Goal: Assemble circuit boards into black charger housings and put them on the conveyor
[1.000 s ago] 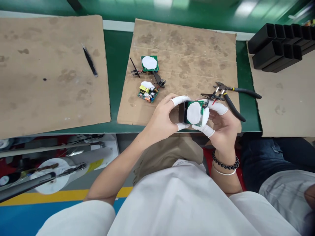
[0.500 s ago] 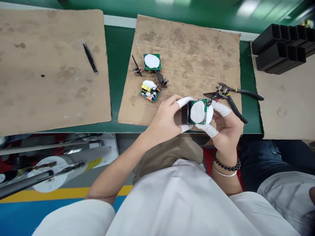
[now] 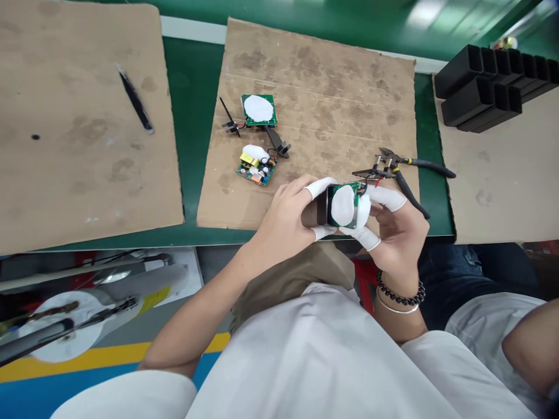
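My left hand (image 3: 290,212), with white finger cots on thumb and forefinger, grips a black plastic housing (image 3: 322,205) near the table's front edge. My right hand (image 3: 391,224), also in finger cots, holds a green circuit board (image 3: 351,223) coated with a round white patch, at the housing's open end. The board looks partly inside the housing; how deep, I cannot tell. Wires lead from it to a black end piece (image 3: 371,173) beside my right fingers. Cutting pliers (image 3: 404,166) with black handles lie just beyond that hand.
On the cardboard sheet (image 3: 323,105) lie a second board with white patch (image 3: 258,109) and a component-side-up board (image 3: 257,166), both wired to black pieces. Tweezers (image 3: 135,100) rest on the left cardboard. Black housings (image 3: 474,93) are stacked at right. A person's arm (image 3: 535,349) shows lower right.
The view has shifted slightly, so table items appear further left. Both hands keep their hold on the housing and board. More of the neighbouring person's arm has come into view.
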Motion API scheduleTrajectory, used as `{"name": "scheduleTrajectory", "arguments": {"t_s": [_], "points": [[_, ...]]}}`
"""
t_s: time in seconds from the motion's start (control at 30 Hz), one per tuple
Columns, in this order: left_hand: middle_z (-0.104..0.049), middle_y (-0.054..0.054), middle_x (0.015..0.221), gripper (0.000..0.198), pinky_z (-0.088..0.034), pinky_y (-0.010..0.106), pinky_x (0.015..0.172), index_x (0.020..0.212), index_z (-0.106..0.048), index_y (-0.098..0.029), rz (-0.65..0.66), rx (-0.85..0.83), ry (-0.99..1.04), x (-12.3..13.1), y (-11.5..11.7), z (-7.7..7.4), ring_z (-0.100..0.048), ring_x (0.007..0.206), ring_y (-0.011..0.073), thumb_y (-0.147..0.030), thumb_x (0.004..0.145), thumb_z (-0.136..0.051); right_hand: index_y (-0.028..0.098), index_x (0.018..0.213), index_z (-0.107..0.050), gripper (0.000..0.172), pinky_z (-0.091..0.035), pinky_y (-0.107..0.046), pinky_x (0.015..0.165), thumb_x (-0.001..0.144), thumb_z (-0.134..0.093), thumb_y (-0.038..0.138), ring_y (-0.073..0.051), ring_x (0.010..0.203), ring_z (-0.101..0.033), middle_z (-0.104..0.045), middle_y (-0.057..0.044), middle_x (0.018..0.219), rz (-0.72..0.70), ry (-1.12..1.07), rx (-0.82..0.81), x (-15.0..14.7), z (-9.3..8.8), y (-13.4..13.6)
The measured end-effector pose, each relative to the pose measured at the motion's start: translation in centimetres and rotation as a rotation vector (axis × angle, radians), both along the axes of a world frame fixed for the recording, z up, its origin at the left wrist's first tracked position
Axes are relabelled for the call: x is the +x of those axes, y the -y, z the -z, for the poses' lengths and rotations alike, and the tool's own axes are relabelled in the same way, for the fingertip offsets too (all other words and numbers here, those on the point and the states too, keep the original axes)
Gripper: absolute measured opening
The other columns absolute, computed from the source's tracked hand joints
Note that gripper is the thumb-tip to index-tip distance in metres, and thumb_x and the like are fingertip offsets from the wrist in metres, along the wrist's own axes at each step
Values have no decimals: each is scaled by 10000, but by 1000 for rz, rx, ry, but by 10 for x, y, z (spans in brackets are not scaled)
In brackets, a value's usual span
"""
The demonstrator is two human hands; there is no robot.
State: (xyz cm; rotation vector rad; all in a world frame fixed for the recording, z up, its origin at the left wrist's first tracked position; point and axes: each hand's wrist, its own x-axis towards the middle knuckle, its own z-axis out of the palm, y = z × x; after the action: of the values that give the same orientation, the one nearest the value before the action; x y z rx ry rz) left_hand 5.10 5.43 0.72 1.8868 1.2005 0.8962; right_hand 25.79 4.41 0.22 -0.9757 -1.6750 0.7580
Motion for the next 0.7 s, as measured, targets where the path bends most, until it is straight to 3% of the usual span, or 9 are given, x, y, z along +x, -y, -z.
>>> {"name": "scheduleTrajectory", "arguments": {"t_s": [0.2,0.33,0.5,0.7], "points": [[-681,101,1317,555,-521,430,1060,1361,-609,-192,-18,44,16,1,5,-1,-658,1235,282,-73,826,-698,370,1383,-659,615,-682,-477,967,816,-881,281,-314,1212,-736,-745,-61,1314,-15,93,64,2,-8,7],[-666,106,1390,621,-497,447,1109,1390,-569,-199,-2,66,-45,1,7,-1,-632,1299,292,-74,795,-696,312,1368,-669,627,-653,-546,1009,785,-857,174,-360,1248,-714,-722,-105,1335,-10,133,101,3,-12,7],[-693,102,1397,639,-472,473,1153,1418,-510,-202,4,13,-35,7,7,-3,-640,1293,293,-160,816,-720,289,1331,-674,641,-639,-567,1003,741,-853,117,-373,1224,-711,-703,-120,1316,-34,152,35,6,-17,3],[-721,92,1301,614,-432,504,1158,1314,-516,-213,-89,-62,-119,26,9,-5,-655,1219,291,-75,727,-636,272,1317,-667,639,-615,-555,1026,730,-841,90,-356,1218,-702,-697,-124,1309,-85,185,-9,9,-26,-4]]}}
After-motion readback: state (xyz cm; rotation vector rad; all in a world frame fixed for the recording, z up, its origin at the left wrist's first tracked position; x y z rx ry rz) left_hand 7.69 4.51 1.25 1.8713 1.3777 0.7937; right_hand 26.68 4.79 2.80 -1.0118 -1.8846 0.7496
